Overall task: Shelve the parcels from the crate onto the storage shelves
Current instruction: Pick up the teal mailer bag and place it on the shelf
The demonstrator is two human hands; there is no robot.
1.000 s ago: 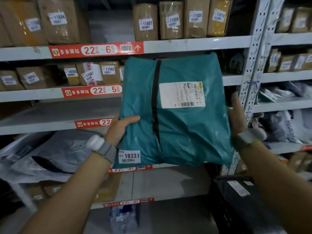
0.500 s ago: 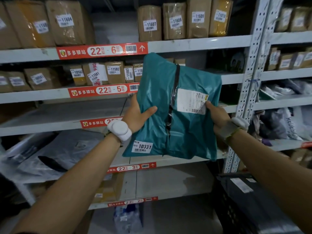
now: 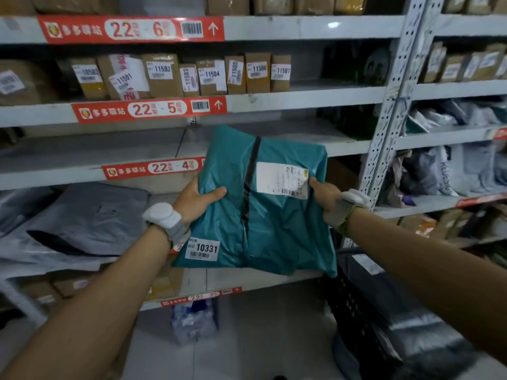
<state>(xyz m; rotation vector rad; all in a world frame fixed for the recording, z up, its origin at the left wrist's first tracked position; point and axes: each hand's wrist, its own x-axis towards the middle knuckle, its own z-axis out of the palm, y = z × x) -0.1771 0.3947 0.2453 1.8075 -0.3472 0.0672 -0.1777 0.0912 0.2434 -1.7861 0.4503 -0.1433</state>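
Teal poly mailer (image 3: 277, 223) with the 10331 sticker (image 3: 203, 249) was up in both hands, in front of the front edge of the 22-4 shelf (image 3: 68, 157). Left hand (image 3: 196, 200) fingers wrapped its left edge, thumb across the front. Right hand (image 3: 326, 194) pinched the right edge beside the shipping label (image 3: 281, 179). Black crate (image 3: 354, 305) sat down low on the right.

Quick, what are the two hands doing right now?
Left hand: closed, gripping the left edge of the teal parcel.
Right hand: closed, gripping the right edge of the same parcel.
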